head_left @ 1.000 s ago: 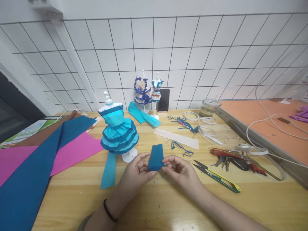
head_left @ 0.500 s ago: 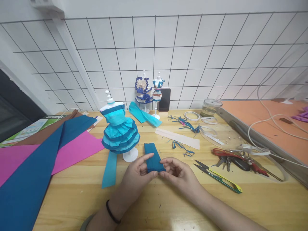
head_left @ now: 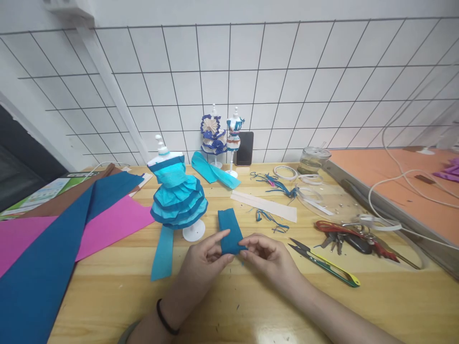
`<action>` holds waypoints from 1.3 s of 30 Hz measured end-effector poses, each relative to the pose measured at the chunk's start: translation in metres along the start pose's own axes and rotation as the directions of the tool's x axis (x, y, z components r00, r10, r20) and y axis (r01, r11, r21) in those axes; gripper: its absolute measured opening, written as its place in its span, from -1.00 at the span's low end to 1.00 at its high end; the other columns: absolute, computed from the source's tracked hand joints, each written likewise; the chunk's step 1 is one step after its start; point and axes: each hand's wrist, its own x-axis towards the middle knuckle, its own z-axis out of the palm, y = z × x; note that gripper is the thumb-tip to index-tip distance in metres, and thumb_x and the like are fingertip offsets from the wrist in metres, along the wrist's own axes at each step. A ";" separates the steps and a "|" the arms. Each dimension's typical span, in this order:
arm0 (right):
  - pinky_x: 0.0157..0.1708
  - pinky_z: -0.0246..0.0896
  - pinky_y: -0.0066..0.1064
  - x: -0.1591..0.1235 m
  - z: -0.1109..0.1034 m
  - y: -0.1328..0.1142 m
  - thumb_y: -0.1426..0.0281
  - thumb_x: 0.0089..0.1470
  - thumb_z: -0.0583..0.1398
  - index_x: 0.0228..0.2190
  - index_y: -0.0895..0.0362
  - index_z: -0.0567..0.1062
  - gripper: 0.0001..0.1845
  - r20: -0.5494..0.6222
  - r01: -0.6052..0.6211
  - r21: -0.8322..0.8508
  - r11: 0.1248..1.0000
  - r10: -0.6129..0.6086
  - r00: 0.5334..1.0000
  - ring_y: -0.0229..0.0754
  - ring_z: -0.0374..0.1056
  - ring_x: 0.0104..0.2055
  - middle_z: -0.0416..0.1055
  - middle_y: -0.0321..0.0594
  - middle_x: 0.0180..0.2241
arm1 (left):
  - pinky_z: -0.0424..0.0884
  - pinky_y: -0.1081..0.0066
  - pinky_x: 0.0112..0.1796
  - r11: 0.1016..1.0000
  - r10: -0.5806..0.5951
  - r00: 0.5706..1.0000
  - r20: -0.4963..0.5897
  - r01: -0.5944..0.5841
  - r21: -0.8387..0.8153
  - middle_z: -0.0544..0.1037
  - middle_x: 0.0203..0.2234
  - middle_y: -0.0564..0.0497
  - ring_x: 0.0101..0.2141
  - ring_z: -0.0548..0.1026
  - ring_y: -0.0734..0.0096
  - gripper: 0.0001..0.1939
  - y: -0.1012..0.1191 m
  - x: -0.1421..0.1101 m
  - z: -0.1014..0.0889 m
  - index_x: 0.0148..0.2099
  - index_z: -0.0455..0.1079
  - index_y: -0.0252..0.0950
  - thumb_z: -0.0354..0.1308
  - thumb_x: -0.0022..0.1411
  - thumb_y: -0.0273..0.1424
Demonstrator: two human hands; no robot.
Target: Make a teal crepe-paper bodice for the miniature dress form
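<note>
A folded dark teal piece of crepe paper (head_left: 230,229) is between my two hands, just above the wooden table. My left hand (head_left: 206,258) grips its left lower edge with thumb and fingers. At the lower right corner, my right hand (head_left: 267,258) pinches the edge between thumb and forefinger. Left of the hands stands a mini dress form (head_left: 177,196) wearing a tiered turquoise dress with dark teal trim. A turquoise strip (head_left: 163,255) lies at its foot. Thread snips (head_left: 324,263) rest to the right of my right hand.
Large blue paper sheets (head_left: 57,253) and a pink sheet (head_left: 114,227) cover the left side. Behind are two smaller dress forms (head_left: 234,138), a phone (head_left: 245,149) and a turquoise band (head_left: 215,172). Keys (head_left: 337,241), a pale strip (head_left: 265,205) and a glass jar (head_left: 313,160) lie rightward.
The folded paper has shifted slightly and turned more upright between my hands. A small flap now shows at its lower right corner, by my right fingertips.
</note>
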 end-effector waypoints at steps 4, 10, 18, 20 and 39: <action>-0.53 0.16 -0.47 0.001 -0.001 -0.002 0.41 -0.11 0.24 -0.41 0.13 0.55 -0.87 0.014 0.082 -0.018 0.996 -0.081 0.997 -0.31 0.23 -0.52 0.36 -0.27 -0.49 | 0.44 0.45 -0.33 0.987 0.050 0.998 -0.028 -0.045 0.156 0.60 -0.34 0.00 -0.37 0.53 0.36 -0.66 0.004 -0.001 -0.001 -0.10 0.44 -0.25 0.19 0.01 -0.42; -0.43 0.25 -0.41 0.002 -0.003 -0.004 0.44 -0.07 0.23 -0.35 0.07 0.57 -0.83 0.039 0.159 -0.083 0.984 -0.156 0.987 -0.21 0.35 -0.41 0.44 -0.18 -0.43 | 0.45 0.51 -0.32 0.958 0.117 0.991 -0.059 -0.097 0.270 0.61 -0.34 0.02 -0.36 0.54 0.37 -0.81 0.008 -0.001 -0.002 -0.26 0.52 -0.23 0.19 0.01 -0.42; -0.40 0.29 -0.40 0.002 -0.005 -0.003 0.44 -0.05 0.22 -0.36 0.02 0.58 -0.83 0.049 0.208 -0.123 0.970 -0.203 0.978 -0.20 0.38 -0.38 0.45 -0.18 -0.42 | 0.47 0.53 -0.37 0.942 0.139 0.986 -0.087 -0.105 0.318 0.62 -0.40 0.04 -0.41 0.55 0.39 -0.83 0.008 -0.001 -0.002 -0.29 0.53 -0.23 0.19 0.00 -0.43; -0.40 0.29 -0.40 0.002 -0.005 -0.003 0.42 -0.04 0.22 -0.35 0.02 0.57 -0.84 0.058 0.200 -0.129 0.971 -0.194 0.979 -0.20 0.38 -0.38 0.45 -0.18 -0.42 | 0.47 0.53 -0.37 0.937 0.152 0.985 -0.085 -0.116 0.329 0.62 -0.40 0.03 -0.41 0.55 0.38 -0.84 0.009 -0.001 -0.002 -0.30 0.53 -0.24 0.20 0.00 -0.43; -0.37 0.25 -0.40 0.001 -0.006 -0.008 0.43 0.03 0.16 -0.40 0.10 0.51 -0.89 0.125 0.264 -0.238 0.935 -0.240 0.963 -0.20 0.34 -0.37 0.40 -0.18 -0.43 | 0.38 0.54 -0.49 0.891 0.230 0.972 -0.050 -0.190 0.413 0.57 -0.57 0.06 -0.53 0.48 0.45 -0.90 0.014 -0.002 -0.002 -0.41 0.49 -0.27 0.14 0.02 -0.48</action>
